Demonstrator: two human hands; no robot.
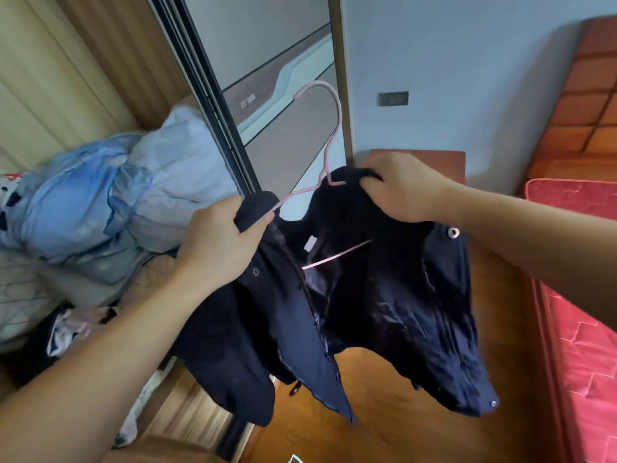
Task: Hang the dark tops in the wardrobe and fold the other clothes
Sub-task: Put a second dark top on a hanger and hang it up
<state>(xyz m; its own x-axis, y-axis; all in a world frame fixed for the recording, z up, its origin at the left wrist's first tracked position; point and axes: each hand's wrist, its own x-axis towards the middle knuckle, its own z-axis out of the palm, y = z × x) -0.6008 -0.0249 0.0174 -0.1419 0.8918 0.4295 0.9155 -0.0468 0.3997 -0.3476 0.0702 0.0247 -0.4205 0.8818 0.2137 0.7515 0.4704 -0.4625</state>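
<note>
While gripping: left hand (218, 235) fingers are curling round the jacket (384, 305) shoulder and hanger (329, 142).
Right hand (402, 187): fingers are pinching the collar beside the hook.

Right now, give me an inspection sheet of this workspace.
Surface: wood floor below; no work table seen.
Job's things: dark jacket held up, partly on pink hanger.
Clutter: heap of pale blue laundry at left.
Hands: left hand grips one jacket shoulder and a hanger arm; right hand grips the collar.
Cables: nothing seen.
Surroundings: sliding door, wall socket, red mattress at right.
</note>
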